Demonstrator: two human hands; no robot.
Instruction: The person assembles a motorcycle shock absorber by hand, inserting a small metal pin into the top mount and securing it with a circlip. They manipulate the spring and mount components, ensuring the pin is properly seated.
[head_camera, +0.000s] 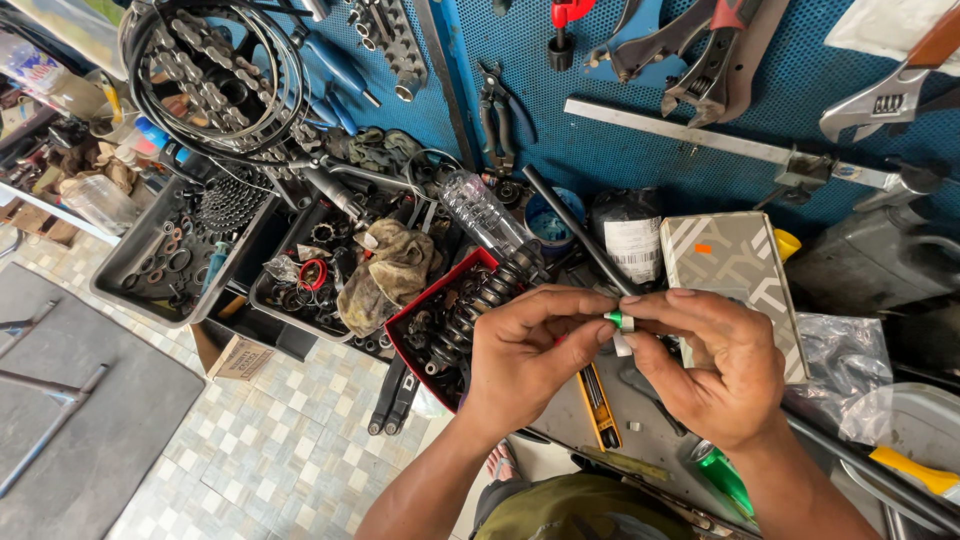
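My left hand (530, 350) and my right hand (715, 365) meet in the middle of the view, above a cluttered workbench. Between their fingertips they pinch a small green and white part (618, 325), with a short white strip hanging below it. Both thumbs and forefingers close on that part. Just left of my left hand a black coil spring shock (478, 300) lies in a red tray (405, 318). Behind my right hand stands a grey patterned box (735, 265).
A blue pegboard (640, 100) holds pliers, wrenches and a metal bar. Black trays (150, 265) hold rings, sprockets, a dirty rag (390, 275) and a clear plastic bottle (480, 212). Chains and cables (215, 75) hang top left. A tiled floor (270, 440) lies below.
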